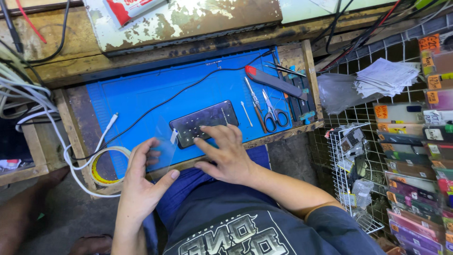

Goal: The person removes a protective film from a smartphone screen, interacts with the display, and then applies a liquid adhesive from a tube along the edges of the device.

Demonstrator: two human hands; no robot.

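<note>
The left hand (141,182) pinches a clear, thin protector sheet (163,146) – the right hand (224,153), fingers spread, steadies the dark rectangular phone (204,122) on the blue mat (141,94); alignment seems the step in hand.

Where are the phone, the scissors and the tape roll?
phone (207,120), head view, middle of its dark screen.
scissors (275,114), head view, on the handles.
tape roll (123,152), head view, on its upper rim.

The right hand (225,153) covers the near edge of the dark phone (204,123). The clear film (163,146) in the left hand (141,182) is nearly see-through, its outline hard to trace. The tape roll (106,165) sits partly behind that wrist.
</note>
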